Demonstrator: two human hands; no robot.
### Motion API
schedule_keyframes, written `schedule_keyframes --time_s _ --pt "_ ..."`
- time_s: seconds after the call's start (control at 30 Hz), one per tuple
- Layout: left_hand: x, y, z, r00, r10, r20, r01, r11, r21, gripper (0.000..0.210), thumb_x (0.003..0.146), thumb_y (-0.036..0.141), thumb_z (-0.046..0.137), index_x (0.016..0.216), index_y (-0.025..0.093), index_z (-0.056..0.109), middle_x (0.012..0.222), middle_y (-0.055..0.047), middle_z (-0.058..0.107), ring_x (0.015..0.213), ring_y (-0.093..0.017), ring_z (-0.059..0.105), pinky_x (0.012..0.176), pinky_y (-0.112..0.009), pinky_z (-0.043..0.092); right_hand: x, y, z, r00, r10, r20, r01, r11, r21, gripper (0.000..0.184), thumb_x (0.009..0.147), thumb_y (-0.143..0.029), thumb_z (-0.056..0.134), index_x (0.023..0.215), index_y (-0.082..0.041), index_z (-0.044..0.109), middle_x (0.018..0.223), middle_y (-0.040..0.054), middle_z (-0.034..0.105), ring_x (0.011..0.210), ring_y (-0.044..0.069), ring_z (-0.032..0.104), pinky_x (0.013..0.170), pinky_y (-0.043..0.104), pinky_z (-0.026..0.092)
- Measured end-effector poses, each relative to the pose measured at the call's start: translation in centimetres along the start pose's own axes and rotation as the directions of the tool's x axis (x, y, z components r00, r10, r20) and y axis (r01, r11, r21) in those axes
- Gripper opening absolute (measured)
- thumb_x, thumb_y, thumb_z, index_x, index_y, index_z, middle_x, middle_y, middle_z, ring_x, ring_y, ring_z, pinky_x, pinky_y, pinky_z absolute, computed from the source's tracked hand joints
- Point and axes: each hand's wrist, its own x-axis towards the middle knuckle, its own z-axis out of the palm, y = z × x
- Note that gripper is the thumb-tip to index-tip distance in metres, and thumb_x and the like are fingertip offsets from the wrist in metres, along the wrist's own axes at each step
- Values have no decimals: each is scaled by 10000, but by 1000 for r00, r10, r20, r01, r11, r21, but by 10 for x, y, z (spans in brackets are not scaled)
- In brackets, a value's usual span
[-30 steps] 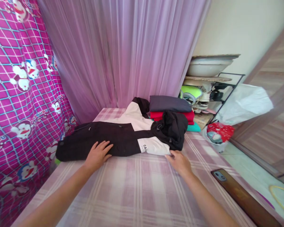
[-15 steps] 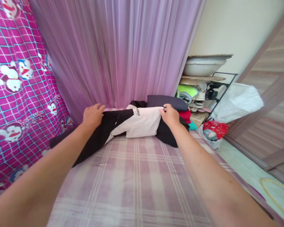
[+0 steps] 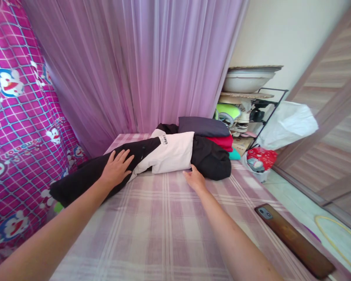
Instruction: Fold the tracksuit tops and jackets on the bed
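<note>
A black-and-white shirt with dark lettering lies folded over the plaid bedsheet, stretched from left to right. On its black left part rests my left hand, flat with the fingers spread. My right hand is at the lower right corner of the white part. Its thumb and forefinger are apart at the fabric's edge; the other fingers are partly hidden. To the right of the white part lies a bunched black cloth portion; whether it belongs to the shirt I cannot tell.
Folded dark blue and red clothes are stacked behind the shirt. A phone lies near the bed's right edge. Beyond stands a rack with a basin and shoes. Purple curtains hang behind the bed; a pink patterned cloth hangs left.
My right hand has let go of the shirt's top right corner and come down to its lower edge. My left hand has shifted from the top edge onto the black fabric and flattened.
</note>
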Motion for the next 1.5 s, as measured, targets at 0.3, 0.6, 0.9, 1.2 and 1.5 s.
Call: schedule_keyframes --time_s 0.3,0.6,0.9,1.2,1.5 --pt "18 -8 6 997 -8 80 8 1000 5 643 828 351 614 1438 206 470 1561 -154 360 1443 -329 306 1185 -536 110 6 -34 -28 984 13 -176 -16 1000 -18 344 911 -453 456 906 -224 712 960 96 736 900 255 671 689 298 453" --pt "13 0 -2 1000 5 -3 -5 995 -100 656 883 452 541 1483 230 394 1570 -138 349 1460 -313 272 1182 -543 103 16 -77 -134 856 -301 -419 456 822 341 322 848 -451 453 897 -184 627 807 11 661 750 170 587 645 248 431" --pt "-59 -11 -10 982 -83 169 121 965 -231 652 923 573 410 1471 221 419 1481 -134 488 1346 -307 468 1101 -494 352 -62 -10 -170 846 -359 395 334 933 133 381 723 -566 608 704 -186 629 688 0 638 629 147 544 535 230 378" --pt "-96 -7 1 877 240 416 1 865 -502 503 896 606 376 1107 326 736 1177 -33 728 1098 -235 669 968 -338 487 -60 16 -170 832 -211 514 272 961 -46 438 850 -560 491 751 -174 674 719 74 709 569 166 614 563 274 466" --pt "-111 31 19 951 -36 306 130 947 -293 682 901 616 392 1492 278 387 1569 -133 348 1402 -318 392 1099 -537 334 9 48 -127 960 -278 -43 261 937 -230 794 788 -394 675 1479 -129 387 1412 193 535 1204 295 579 950 371 470"
